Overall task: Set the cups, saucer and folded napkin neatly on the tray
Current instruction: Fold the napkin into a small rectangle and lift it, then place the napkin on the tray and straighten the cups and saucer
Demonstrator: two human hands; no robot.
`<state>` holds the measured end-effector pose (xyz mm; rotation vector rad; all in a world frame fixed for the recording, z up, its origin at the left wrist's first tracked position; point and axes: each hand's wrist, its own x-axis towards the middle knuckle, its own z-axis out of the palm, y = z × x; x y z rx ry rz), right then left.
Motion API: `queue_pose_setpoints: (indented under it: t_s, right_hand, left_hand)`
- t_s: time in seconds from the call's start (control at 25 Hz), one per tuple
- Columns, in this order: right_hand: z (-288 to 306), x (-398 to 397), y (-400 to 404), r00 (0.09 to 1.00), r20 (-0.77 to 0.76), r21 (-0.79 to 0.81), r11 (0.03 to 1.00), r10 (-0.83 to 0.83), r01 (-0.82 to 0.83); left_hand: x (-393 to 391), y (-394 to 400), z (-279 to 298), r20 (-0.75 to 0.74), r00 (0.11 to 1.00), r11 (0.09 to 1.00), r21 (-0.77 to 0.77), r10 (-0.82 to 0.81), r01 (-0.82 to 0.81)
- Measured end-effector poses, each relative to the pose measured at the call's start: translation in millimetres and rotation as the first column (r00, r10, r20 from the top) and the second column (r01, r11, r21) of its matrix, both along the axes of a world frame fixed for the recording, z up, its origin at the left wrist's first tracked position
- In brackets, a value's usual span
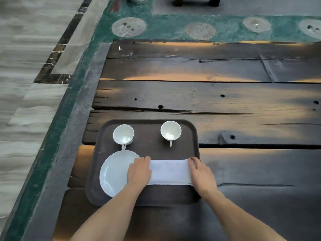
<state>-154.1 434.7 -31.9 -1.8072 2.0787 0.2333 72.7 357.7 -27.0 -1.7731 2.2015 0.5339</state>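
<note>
A dark brown tray (149,148) lies near the table's front left corner. Two white cups stand upright along its far side, one at the left (123,134) and one at the right (171,132), both with handles pointing toward me. A white saucer (114,173) sits in the tray's near left part. A folded white napkin (169,172) lies flat to the right of the saucer. My left hand (139,172) presses on the napkin's left end and covers part of the saucer. My right hand (201,174) rests on the napkin's right end by the tray's rim.
The tray rests on a dark wooden plank table (225,94) with cracks and holes. The table's left edge runs close to the tray. Beyond it is a green and grey stone floor (52,119). Furniture legs (178,1) stand at the far top.
</note>
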Motion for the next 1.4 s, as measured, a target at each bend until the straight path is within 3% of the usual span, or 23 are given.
queue_pose_setpoints:
  t_s: [0.24,0.44,0.52,0.68,1.04,1.24,1.4]
  right_hand:
    - [-4,0,5,0.989,-0.110,0.027,0.995,0.098,-0.095]
    - [-3,5,12,0.981,-0.149,0.136,0.985,0.123,-0.103]
    - [2,11,18,0.978,-0.166,0.090,0.990,0.125,-0.111]
    - [7,24,31,0.978,-0.127,0.041,0.986,0.166,-0.162]
    - [-8,60,34,0.990,0.003,0.165,0.977,0.138,-0.137]
    - [2,67,27,0.985,0.052,0.048,0.985,0.164,-0.166]
    - [11,66,17,0.969,0.056,0.038,0.970,0.239,-0.242]
  left_hand:
    - [-3,8,-12,0.171,0.983,0.992,-0.095,-0.069,0.086]
    - [-3,11,-18,0.165,0.984,0.983,-0.158,-0.064,0.091]
    - [2,15,-22,0.142,0.984,0.979,-0.162,-0.104,0.127]
    - [11,34,-24,0.110,0.954,0.951,-0.103,-0.281,0.292]
    - [27,61,-19,0.113,0.922,0.921,-0.085,-0.370,0.380]
    - [35,71,-7,0.088,0.953,0.949,-0.096,-0.292,0.299]
    - [44,75,7,0.008,0.993,0.987,-0.111,-0.117,0.118]
